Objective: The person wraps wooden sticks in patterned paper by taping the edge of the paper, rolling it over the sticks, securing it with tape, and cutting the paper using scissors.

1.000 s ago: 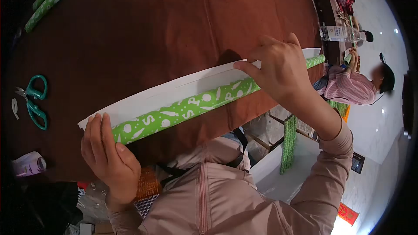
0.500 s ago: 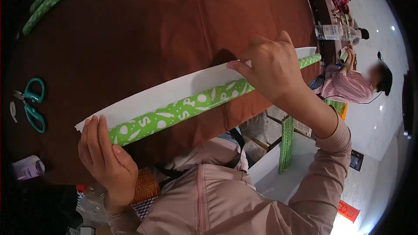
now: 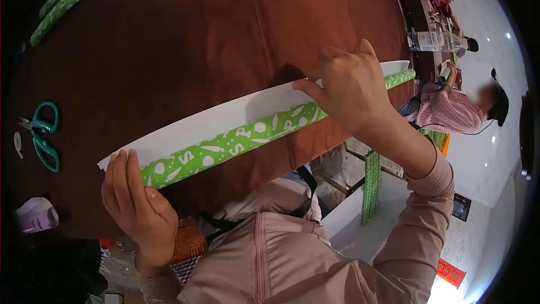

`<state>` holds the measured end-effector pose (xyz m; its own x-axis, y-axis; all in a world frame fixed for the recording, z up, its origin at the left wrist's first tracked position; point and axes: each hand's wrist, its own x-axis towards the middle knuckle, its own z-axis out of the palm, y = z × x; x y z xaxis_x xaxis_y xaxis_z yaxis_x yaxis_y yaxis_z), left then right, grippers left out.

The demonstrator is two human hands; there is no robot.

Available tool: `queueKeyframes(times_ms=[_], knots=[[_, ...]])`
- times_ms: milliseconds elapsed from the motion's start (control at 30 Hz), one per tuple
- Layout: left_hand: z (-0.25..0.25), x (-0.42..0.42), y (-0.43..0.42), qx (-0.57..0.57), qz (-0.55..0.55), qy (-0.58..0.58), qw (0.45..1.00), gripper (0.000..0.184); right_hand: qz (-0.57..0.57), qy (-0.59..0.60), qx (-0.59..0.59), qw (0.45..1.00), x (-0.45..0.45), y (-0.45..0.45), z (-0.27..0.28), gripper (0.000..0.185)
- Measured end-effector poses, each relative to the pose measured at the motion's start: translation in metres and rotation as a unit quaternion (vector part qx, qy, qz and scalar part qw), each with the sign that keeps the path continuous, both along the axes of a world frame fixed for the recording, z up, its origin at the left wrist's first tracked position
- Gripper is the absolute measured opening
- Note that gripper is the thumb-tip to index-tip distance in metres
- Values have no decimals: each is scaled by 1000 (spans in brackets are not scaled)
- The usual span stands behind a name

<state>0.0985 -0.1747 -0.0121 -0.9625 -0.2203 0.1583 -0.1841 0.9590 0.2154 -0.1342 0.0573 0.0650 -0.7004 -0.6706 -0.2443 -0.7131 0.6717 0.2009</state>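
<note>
A roll of green printed wrapping paper (image 3: pixel 225 145) lies slantwise along the near edge of the brown-covered table. Its white letters and vegetable shapes face up. The unrolled flap (image 3: pixel 191 126) shows its plain white back on the far side. My left hand (image 3: pixel 138 202) holds the roll's left end, fingers laid over it and thumb on the near side. Farther right, my right hand (image 3: pixel 351 87) pinches the flap's far edge between thumb and bent fingers. That hand hides part of the roll, whose far end shows beyond it.
Teal-handled scissors (image 3: pixel 42 135) lie at the left beside a small white strip (image 3: pixel 18 144). A pinkish container (image 3: pixel 39 215) is at the lower left. More green rolls (image 3: pixel 79 3) lie top left. A water bottle (image 3: pixel 436 41) and a person in pink (image 3: pixel 450 110) are at the right.
Both of my hands and the paper roll stay nearly where they were. At the right, the person's arm and head have shifted slightly.
</note>
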Motion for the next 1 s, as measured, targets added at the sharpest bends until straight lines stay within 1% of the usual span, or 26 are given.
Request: queueKeyframes(times_ms=[133,200,267,333,433,533,633,667,733,767,833,933,1000], knots=[[3,0,0,0,8,-9,1000,43,14,1,-4,1000,0,-1,-2,29],[4,-1,1,-12,7,-10,1000,43,5,-12,23,1000,-1,-4,2,30],[6,-3,3,-25,11,-11,1000,43,7,-16,14,1000,-2,-4,1,29],[13,-8,11,-63,14,-51,997,43,16,-16,1,1000,-4,-4,2,29],[15,-16,21,-91,42,-42,994,45,45,-7,-9,999,-4,-4,5,30],[18,-29,36,-122,56,-26,991,48,41,-13,-21,999,-6,-3,3,29],[12,-45,60,-39,0,39,998,49,59,-9,-51,997,-9,1,-1,29],[11,-52,68,-43,1,40,998,49,65,-7,-48,997,-10,1,-2,29],[10,-66,81,-4,-16,36,999,48,70,-5,-50,996,-11,1,-4,29],[8,-71,88,-1,-10,60,998,47,75,2,-54,996,-10,1,-4,29],[9,-79,97,2,-8,58,998,46,80,8,-62,995,-11,1,-3,29],[15,-85,112,13,-6,50,999,47,79,-9,-50,996,-11,1,-2,30],[14,-91,123,48,-23,64,997,48,78,-15,-13,997,-12,1,-2,27]])
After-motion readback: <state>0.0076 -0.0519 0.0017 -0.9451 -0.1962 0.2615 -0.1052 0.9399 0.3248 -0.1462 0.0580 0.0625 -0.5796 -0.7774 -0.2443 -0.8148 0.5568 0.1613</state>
